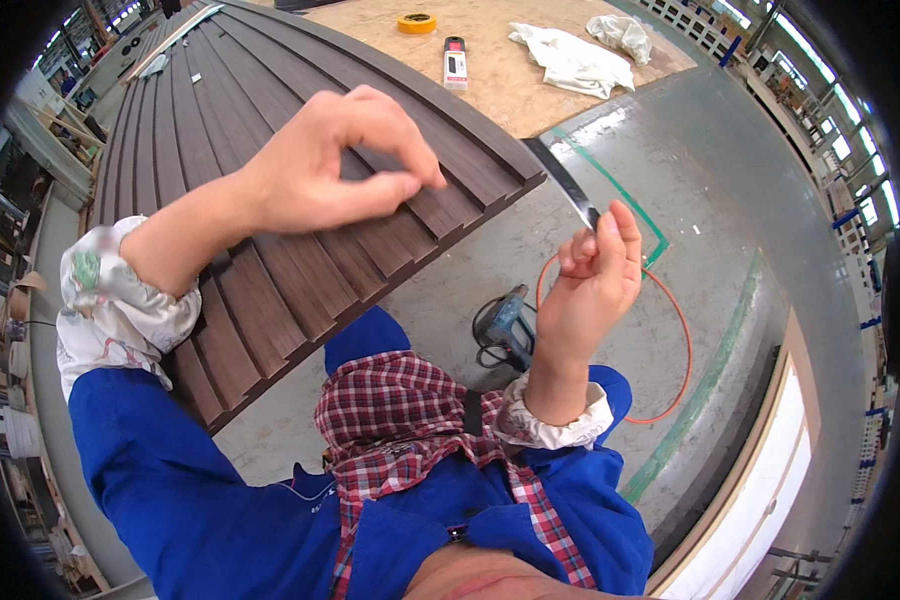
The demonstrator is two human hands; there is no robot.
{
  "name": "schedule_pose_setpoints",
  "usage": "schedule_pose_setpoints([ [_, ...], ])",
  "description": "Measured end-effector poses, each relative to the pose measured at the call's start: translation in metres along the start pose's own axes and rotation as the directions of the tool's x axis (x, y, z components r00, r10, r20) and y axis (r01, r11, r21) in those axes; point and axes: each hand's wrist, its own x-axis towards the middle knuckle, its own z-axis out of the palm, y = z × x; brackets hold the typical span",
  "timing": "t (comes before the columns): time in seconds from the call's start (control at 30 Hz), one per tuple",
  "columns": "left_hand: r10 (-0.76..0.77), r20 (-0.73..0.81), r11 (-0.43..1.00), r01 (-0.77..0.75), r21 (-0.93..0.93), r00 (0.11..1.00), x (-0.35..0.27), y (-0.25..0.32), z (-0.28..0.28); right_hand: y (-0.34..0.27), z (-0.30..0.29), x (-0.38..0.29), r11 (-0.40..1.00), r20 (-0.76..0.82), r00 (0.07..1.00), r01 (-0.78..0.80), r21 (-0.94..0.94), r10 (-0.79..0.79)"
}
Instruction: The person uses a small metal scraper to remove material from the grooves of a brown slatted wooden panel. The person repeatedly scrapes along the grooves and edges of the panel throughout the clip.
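A stack of dark brown grooved wood panels or one ribbed panel [292, 277] lies across the left and middle, its cut end facing me. Over its ribs hangs my left hand [345, 165], thumb and forefinger curved close to each other; whether something thin is between their tips cannot be told. My right hand [600, 262] is raised to the right of the panel's corner and pinches the lower end of a dark, shiny flat strip [559, 176]. The strip's upper end reaches up to the panel's right corner.
On the tan board tabletop [495, 112] beyond the panel are a yellow tape roll [417, 24], a black-topped packaged item [455, 66] and white cloths [574, 60]. A blue heat gun or similar power tool [514, 326] and an orange hose [690, 345] lie on the floor.
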Motion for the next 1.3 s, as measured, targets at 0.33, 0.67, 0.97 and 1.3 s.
schedule_pose_setpoints([
  [0.33, 0.428, 0.185, 0.770, -0.464, 0.437, 0.885, -0.029, 0.037, 0.040, -0.001, -0.045, 0.003, 0.997, -0.025, 1.000, 0.015, 0.081, -0.013],
  [0.67, 0.531, 0.111, 0.748, -0.526, 0.405, 0.840, -0.028, 0.039, 0.040, 0.007, -0.051, 0.004, 0.987, -0.039, 0.999, -0.027, 0.161, 0.034],
  [0.97, 0.019, 0.161, 0.955, -0.066, 0.289, 0.987, 0.006, 0.033, 0.038, 0.007, -0.051, 0.014, 0.749, 0.251, 0.901, -0.434, 0.501, 0.354],
  [1.3, 0.195, 0.146, 0.893, -0.237, 0.382, 0.970, 0.020, 0.026, 0.052, 0.005, -0.050, 0.011, 0.982, 0.291, 0.946, -0.173, 0.078, 0.143],
])
